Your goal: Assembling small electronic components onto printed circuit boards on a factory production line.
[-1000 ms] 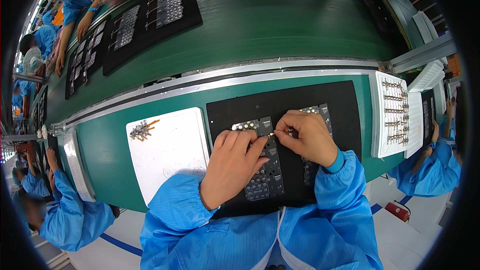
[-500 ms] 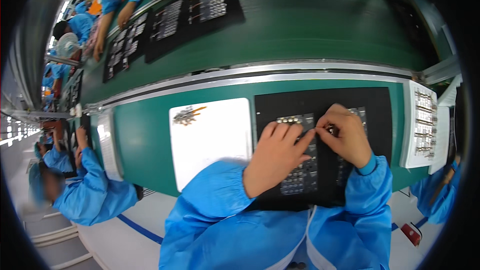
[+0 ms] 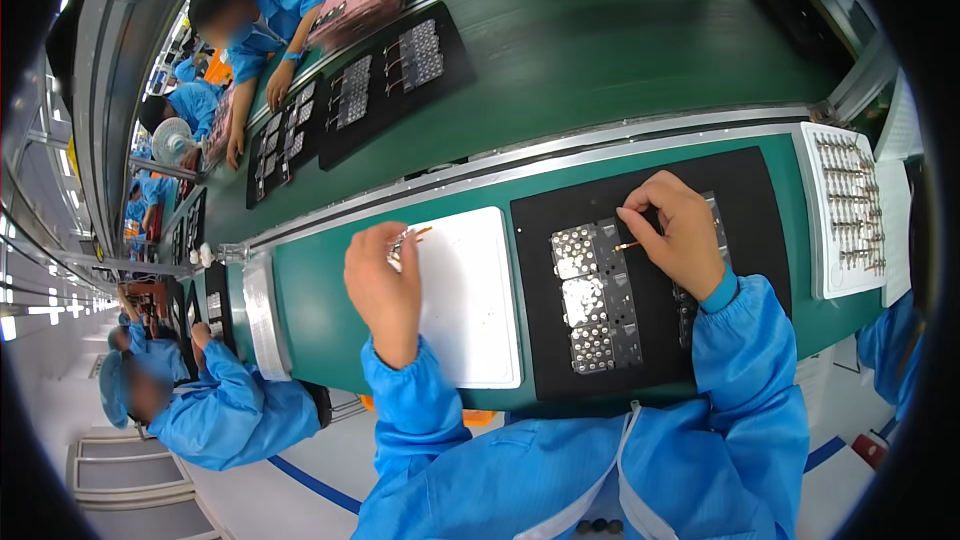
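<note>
My left hand (image 3: 383,285) reaches over the far left corner of a white tray (image 3: 470,310), fingers curled and thumb bent toward them. At its fingertips are small metallic parts (image 3: 404,238), mostly covered by the hand, and one copper-coloured end sticks out. Above a black mat (image 3: 540,360), my right hand (image 3: 675,230) has thumb and forefinger brought together; whatever they hold is hidden. A thin copper-coloured strip (image 3: 626,246) shows beside that thumb. Silvery, dotted plates (image 3: 585,295) lie in a column on the mat, left of this hand. A second column is partly covered by the right hand.
A white tray (image 3: 812,210) with rows of small metal parts stands at the right. Beyond the metal rail (image 3: 560,155), a green conveyor (image 3: 600,50) carries black mats with similar plates. A co-worker (image 3: 265,25) reaches over it; another (image 3: 215,400) sits at the left.
My left hand has left the plates and moved left to the small parts on the white tray. My right hand stays over the mat, slightly higher in view. The whole view has tilted.
</note>
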The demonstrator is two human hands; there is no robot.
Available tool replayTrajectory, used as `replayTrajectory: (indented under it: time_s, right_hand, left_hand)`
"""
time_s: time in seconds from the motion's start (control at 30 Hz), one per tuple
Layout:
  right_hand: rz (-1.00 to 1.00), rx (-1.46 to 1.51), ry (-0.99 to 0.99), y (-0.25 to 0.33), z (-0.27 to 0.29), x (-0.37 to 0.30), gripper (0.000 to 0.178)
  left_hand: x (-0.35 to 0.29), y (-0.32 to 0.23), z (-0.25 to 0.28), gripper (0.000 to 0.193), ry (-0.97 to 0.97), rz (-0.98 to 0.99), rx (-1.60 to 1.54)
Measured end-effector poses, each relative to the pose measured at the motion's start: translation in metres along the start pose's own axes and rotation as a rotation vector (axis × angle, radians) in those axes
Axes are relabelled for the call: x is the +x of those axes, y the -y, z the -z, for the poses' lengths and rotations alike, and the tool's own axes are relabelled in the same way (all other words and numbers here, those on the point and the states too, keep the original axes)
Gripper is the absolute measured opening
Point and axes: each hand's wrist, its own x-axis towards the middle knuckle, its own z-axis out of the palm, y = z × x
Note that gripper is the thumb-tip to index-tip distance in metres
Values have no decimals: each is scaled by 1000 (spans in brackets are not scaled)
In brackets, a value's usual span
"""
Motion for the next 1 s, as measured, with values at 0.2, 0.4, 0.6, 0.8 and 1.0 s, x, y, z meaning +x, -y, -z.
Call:
replayTrajectory:
  time_s: [0.2,0.4,0.6,0.8,1.0]
  right_hand:
    - [20,13,3,7,-2,-2,10]
    - [46,-15,-21,-1,-3,-3,10]
    - [55,0,-34,0,-3,-3,11]
    - [75,20,-20,1,-5,-3,11]
    - [71,6,-10,-1,-5,-4,11]
  left_hand:
    - [-15,50,-27,16,93,78,173]
    - [-20,53,-31,12,78,85,108]
    - [-29,46,-14,11,63,42,132]
    - [-42,55,-16,13,118,61,-42]
    - [-51,42,-8,19,122,68,116]
